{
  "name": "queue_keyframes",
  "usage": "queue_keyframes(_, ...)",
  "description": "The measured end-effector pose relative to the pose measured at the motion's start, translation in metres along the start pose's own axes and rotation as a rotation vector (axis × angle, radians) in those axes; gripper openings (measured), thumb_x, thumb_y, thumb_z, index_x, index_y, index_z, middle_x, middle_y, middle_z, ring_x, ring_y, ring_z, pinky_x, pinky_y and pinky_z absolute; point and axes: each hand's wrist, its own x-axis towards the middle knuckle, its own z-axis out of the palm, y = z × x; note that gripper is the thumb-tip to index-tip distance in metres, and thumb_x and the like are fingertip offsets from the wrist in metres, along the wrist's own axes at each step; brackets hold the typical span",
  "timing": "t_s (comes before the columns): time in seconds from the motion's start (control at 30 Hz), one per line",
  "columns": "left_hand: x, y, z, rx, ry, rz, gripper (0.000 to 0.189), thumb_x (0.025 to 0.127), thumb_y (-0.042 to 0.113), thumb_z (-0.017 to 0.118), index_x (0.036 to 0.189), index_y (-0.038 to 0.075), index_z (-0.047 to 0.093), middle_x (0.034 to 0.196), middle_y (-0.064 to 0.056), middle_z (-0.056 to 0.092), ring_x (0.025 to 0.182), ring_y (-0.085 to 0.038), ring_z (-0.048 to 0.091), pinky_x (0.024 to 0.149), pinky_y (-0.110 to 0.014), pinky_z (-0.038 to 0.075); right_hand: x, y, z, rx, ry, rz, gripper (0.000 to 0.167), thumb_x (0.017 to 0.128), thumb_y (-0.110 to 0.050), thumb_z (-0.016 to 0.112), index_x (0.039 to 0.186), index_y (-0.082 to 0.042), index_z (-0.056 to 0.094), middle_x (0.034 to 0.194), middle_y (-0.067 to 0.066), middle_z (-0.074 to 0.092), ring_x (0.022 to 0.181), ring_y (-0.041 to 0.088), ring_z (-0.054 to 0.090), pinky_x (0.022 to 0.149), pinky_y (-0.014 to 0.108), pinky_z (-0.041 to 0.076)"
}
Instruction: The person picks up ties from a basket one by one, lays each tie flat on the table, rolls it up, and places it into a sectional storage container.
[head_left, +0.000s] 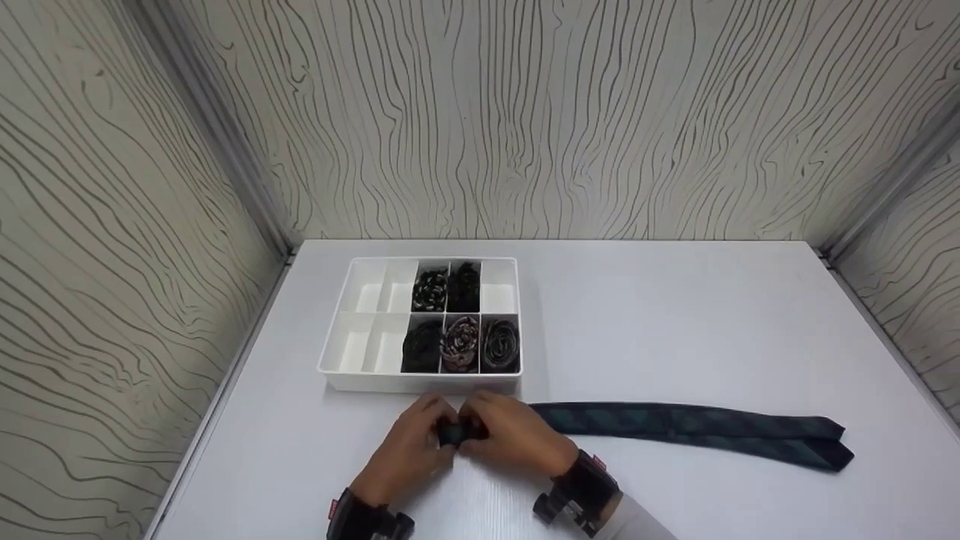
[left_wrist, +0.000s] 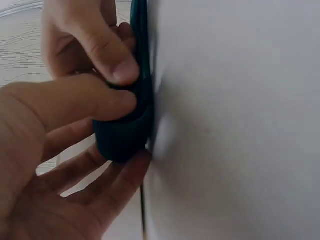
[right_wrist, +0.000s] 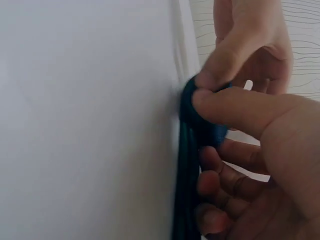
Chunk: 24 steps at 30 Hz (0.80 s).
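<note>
A dark green and navy necktie lies folded lengthwise on the table, its pointed ends to the right. Its left end is wound into a small roll between my two hands. My left hand grips the roll from the left, thumb on one side and fingers curled round the other. From the right, my right hand pinches the same roll, thumb near the left thumb. In the right wrist view, the necktie's flat length runs from the roll past the right fingers.
Just beyond the hands stands a white divided box. Several of its compartments hold rolled ties, among them a patterned roll and a dark striped roll. A wood-grain panel rises behind the white table.
</note>
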Motion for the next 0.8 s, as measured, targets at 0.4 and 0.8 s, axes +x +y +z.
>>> queue_keyframes(0.4, 0.002, 0.009, 0.004, 0.093, 0.013, 0.086, 0.032, 0.079, 0.003, 0.086, 0.106, 0.011, 0.071, 0.113, -0.001, 0.065, 0.103, -0.017, 0.061, 0.09, -0.035, 0.057, -0.011, 0.014, -0.004, 0.079, -0.014, -0.005, 0.044, 0.087, -0.042, 0.086, 0.121, -0.02, 0.07, 0.106, -0.006, 0.064, 0.092, 0.005, 0.062, 0.083, 0.027, 0.055)
queue_keyframes(0.8, 0.003, 0.018, 0.016, 0.129, 0.019, 0.13, 0.035, 0.08, 0.006, 0.085, 0.111, 0.011, 0.068, 0.115, 0.0, 0.067, 0.108, -0.015, 0.062, 0.098, -0.036, 0.056, -0.02, 0.022, -0.011, 0.083, -0.024, -0.016, 0.043, 0.083, -0.029, 0.089, 0.121, -0.019, 0.072, 0.113, -0.005, 0.066, 0.099, 0.01, 0.065, 0.089, 0.029, 0.057)
